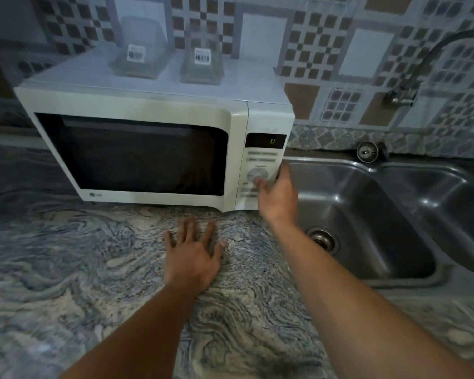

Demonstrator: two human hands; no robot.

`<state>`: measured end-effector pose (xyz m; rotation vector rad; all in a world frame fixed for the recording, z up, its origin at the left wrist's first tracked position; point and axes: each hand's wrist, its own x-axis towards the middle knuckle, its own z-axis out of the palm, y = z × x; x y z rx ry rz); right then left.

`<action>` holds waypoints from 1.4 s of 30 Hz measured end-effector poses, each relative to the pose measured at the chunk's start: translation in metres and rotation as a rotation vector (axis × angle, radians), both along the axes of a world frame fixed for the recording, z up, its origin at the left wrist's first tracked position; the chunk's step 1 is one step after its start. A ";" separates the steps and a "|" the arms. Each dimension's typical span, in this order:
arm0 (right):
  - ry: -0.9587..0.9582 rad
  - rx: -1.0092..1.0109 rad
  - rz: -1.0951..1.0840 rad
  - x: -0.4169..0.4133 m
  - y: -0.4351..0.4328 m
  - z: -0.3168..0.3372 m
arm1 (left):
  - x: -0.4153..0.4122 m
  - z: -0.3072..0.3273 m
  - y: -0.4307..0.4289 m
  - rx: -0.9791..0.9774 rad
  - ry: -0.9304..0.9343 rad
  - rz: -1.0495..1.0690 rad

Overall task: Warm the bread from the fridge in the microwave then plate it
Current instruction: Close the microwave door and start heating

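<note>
The white box-shaped microwave oven (153, 105), door closed, stands at centre left on the grey veined stone counter (66, 269), the left hand (193, 255) lies flat there with fingers spread, and the right hand (278, 198), fingers extended, touches the round white dial (256, 173) with its thumb.

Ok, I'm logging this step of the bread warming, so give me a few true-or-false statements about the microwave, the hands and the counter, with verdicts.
1. The microwave door is open. False: it is closed.
2. The right hand touches the control panel. True.
3. The left hand holds a plate. False: it rests flat on the countertop, holding nothing.
4. Two clear containers stand on the microwave. True.
5. The sink lies left of the microwave. False: it lies to its right.
</note>
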<state>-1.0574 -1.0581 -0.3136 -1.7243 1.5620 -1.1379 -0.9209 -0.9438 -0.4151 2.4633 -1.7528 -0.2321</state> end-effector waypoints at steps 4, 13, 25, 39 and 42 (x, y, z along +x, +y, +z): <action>-0.033 -0.003 -0.006 0.003 0.001 0.001 | 0.001 0.000 0.002 -0.018 -0.008 -0.014; -0.135 0.062 -0.065 -0.004 -0.003 0.008 | 0.002 -0.001 0.002 -0.032 -0.009 -0.013; -0.008 0.065 0.028 -0.006 0.004 -0.014 | 0.002 -0.002 0.001 -0.035 -0.016 -0.008; -0.004 0.056 -0.056 -0.003 0.001 -0.016 | 0.002 0.000 0.002 -0.030 -0.034 -0.019; 0.009 0.089 -0.042 -0.004 0.001 -0.016 | 0.001 0.000 0.002 -0.037 -0.031 -0.016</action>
